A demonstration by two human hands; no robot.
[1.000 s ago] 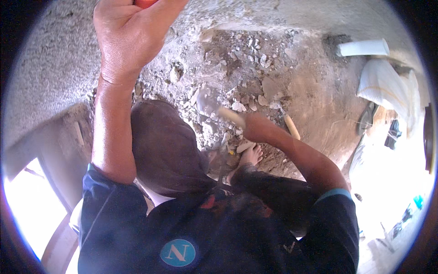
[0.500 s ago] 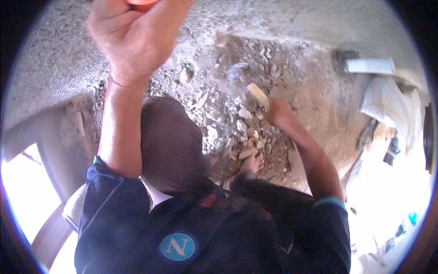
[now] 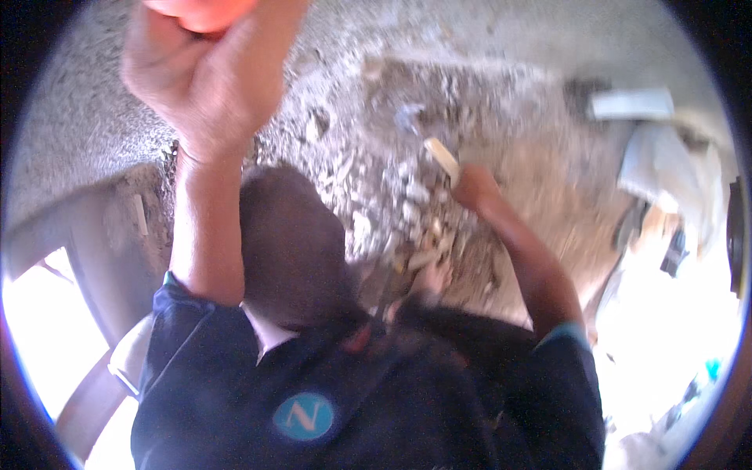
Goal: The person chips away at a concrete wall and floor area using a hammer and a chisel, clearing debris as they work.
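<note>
Right of centre, the dirt floor [image 3: 560,184] leaves a way through between the right hand [image 3: 475,188] and the white sack [image 3: 674,168]. Rubble [image 3: 392,196] crowds the middle; the knee [image 3: 290,243] and left forearm [image 3: 207,227] block centre left; a wall [image 3: 509,35] bounds the top.

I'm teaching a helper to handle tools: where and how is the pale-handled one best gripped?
Probably by the pale handle, from the near right side, where the right hand holds it: the handle is slim and slants that way, away from the blurred grey end.
</note>
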